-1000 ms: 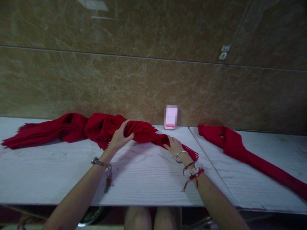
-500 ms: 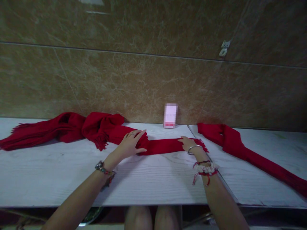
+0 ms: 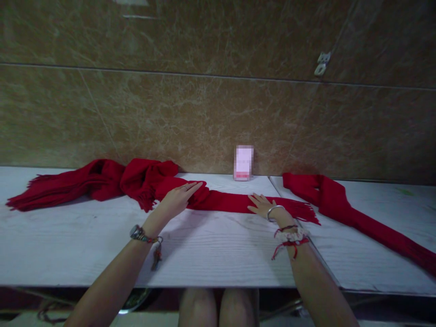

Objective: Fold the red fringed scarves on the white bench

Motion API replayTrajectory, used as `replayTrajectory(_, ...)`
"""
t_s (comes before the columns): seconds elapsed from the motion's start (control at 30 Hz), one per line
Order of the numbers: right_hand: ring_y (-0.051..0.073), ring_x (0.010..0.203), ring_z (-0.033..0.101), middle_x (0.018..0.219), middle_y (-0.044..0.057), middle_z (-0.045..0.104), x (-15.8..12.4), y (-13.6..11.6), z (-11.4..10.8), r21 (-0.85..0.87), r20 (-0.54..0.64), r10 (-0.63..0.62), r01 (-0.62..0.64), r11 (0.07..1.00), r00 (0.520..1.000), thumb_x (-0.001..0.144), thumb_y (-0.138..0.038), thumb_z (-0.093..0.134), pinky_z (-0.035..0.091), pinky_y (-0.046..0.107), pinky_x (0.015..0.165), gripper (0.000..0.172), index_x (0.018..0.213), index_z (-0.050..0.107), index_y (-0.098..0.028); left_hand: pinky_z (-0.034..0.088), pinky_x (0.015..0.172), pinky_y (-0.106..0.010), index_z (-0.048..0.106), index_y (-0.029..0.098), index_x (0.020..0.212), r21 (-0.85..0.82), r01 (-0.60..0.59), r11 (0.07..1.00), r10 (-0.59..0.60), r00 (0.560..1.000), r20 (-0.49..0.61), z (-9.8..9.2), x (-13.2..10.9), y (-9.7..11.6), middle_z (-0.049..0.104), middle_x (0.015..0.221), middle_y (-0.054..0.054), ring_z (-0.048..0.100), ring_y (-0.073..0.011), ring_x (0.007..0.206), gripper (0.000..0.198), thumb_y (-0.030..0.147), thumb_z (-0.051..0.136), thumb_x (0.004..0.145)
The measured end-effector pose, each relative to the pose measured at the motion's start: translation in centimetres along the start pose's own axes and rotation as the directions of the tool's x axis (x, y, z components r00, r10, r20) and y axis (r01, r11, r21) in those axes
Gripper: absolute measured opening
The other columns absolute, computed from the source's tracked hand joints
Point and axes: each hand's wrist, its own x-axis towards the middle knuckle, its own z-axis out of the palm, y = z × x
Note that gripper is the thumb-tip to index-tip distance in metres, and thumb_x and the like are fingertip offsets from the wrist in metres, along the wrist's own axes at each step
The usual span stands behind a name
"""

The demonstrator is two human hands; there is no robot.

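Note:
A long red scarf (image 3: 225, 201) lies stretched across the white table (image 3: 211, 250), its fringe pointing right. My left hand (image 3: 179, 198) rests flat on its left part, fingers stretched out. My right hand (image 3: 261, 205) lies open and flat on the scarf near the fringed end. Left of my left hand the scarf runs into a bunched heap of red scarves (image 3: 102, 181). Both wrists carry bracelets.
Another red scarf (image 3: 344, 211) lies folded on the adjoining table at the right. A small pink-white object (image 3: 244, 162) leans against the brown marble wall (image 3: 204, 100) at the back. My knees show under the table's front edge.
The scarf was bunched in my left hand's grip; both hands have spread it out flat. Its fringed end has slid further right, and both hands now lie open on it.

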Motion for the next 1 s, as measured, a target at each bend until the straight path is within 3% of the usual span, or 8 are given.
replayTrajectory(0.1, 0.026, 0.134, 0.007, 0.148, 0.002, 0.008, -0.2, 1.7, -0.6, 0.012, 0.014, 0.067, -0.067, 0.998, 0.998, 0.087, -0.043, 0.030, 0.019, 0.056, 0.101, 0.058, 0.140, 0.016, -0.025, 0.042, 0.092, -0.034, 0.034, 0.018, 0.133, 0.146, 0.105, 0.984, -0.091, 0.991, -0.096, -0.1, -0.7, 1.5, 0.045, 0.131, -0.010, 0.048, -0.0224, 0.113, 0.060, -0.001, 0.034, 0.075)
replayTrajectory(0.17, 0.029, 0.133, 0.010, 0.147, 0.003, 0.011, -0.2, 1.6, -0.8, 0.005, -0.025, 0.082, -0.081, 0.997, 0.996, 0.086, -0.044, 0.031, 0.018, 0.058, 0.100, 0.057, 0.139, 0.019, -0.024, 0.045, 0.088, -0.034, 0.038, 0.019, 0.131, 0.223, 0.131, 0.966, -0.117, 0.990, -0.074, -0.3, -1.6, 2.3, 0.047, 0.129, -0.010, 0.050, -0.0240, 0.112, 0.059, -0.001, 0.034, 0.076)
replayTrajectory(0.33, 0.027, 0.134, 0.002, 0.148, 0.001, 0.008, 0.1, -1.6, 0.0, -0.013, -0.225, -0.129, 0.130, 0.991, 0.966, 0.086, -0.053, 0.024, 0.011, 0.061, 0.100, 0.058, 0.139, 0.016, -0.030, 0.045, 0.088, -0.033, 0.039, 0.019, 0.131, 0.305, 0.093, 0.948, -0.104, 0.994, 0.018, -0.6, -3.3, 2.4, 0.048, 0.128, -0.009, 0.047, -0.0241, 0.115, 0.059, -0.002, 0.032, 0.077)
replayTrajectory(0.53, 0.027, 0.134, 0.002, 0.148, -0.002, 0.005, 0.3, -2.4, 0.7, -0.028, -0.025, -0.220, 0.219, 0.975, 0.975, 0.085, -0.053, 0.023, 0.009, 0.058, 0.102, 0.060, 0.139, 0.011, -0.031, 0.041, 0.093, -0.036, 0.037, 0.019, 0.132, 0.317, 0.064, 0.946, -0.106, 0.987, 0.117, -0.1, -3.5, 1.1, 0.044, 0.132, -0.011, 0.044, -0.0264, 0.118, 0.057, 0.004, 0.040, 0.078)
replayTrajectory(0.63, 0.026, 0.134, 0.000, 0.148, -0.002, 0.002, -0.2, -2.0, 0.1, -0.017, 0.024, -0.216, 0.216, 0.976, 0.976, 0.084, -0.053, 0.025, 0.007, 0.057, 0.103, 0.062, 0.140, 0.010, -0.030, 0.041, 0.091, -0.034, 0.033, 0.014, 0.134, 0.328, 0.149, 0.933, -0.180, 0.981, 0.068, -0.2, -2.5, 1.2, 0.043, 0.131, -0.016, 0.045, -0.0267, 0.116, 0.058, 0.006, 0.043, 0.077)
replayTrajectory(0.73, 0.026, 0.134, -0.001, 0.148, -0.001, 0.002, -0.8, -2.1, -0.4, -0.014, 0.038, -0.211, 0.211, 0.977, 0.977, 0.084, -0.052, 0.025, 0.006, 0.056, 0.103, 0.063, 0.140, 0.010, -0.028, 0.042, 0.089, -0.035, 0.029, 0.009, 0.135, 0.355, 0.275, 0.894, -0.282, 0.959, -0.032, 0.0, -1.0, 2.0, 0.041, 0.132, -0.020, 0.045, -0.0277, 0.116, 0.058, 0.006, 0.041, 0.078)
replayTrajectory(0.87, 0.025, 0.134, 0.000, 0.148, 0.000, 0.002, -0.9, -2.3, -0.4, -0.015, 0.030, -0.207, 0.207, 0.978, 0.978, 0.084, -0.053, 0.025, 0.008, 0.056, 0.103, 0.063, 0.140, 0.011, -0.027, 0.038, 0.092, -0.045, 0.035, 0.013, 0.132, 0.347, 0.214, 0.913, -0.258, 0.962, 0.086, 1.0, -0.3, 2.9, 0.042, 0.132, -0.015, 0.042, -0.0305, 0.118, 0.059, 0.003, 0.041, 0.074)
replayTrajectory(1.0, 0.025, 0.134, 0.001, 0.148, -0.001, 0.004, -0.5, -2.1, -0.1, -0.002, 0.007, -0.225, 0.225, 0.974, 0.974, 0.083, -0.054, 0.025, 0.008, 0.057, 0.103, 0.062, 0.139, 0.013, -0.029, 0.034, 0.097, -0.043, 0.035, 0.009, 0.132, 0.212, 0.163, 0.964, -0.194, 0.972, 0.134, 1.2, -1.3, 1.5, 0.048, 0.128, -0.016, 0.040, -0.0275, 0.120, 0.059, 0.009, 0.044, 0.073)
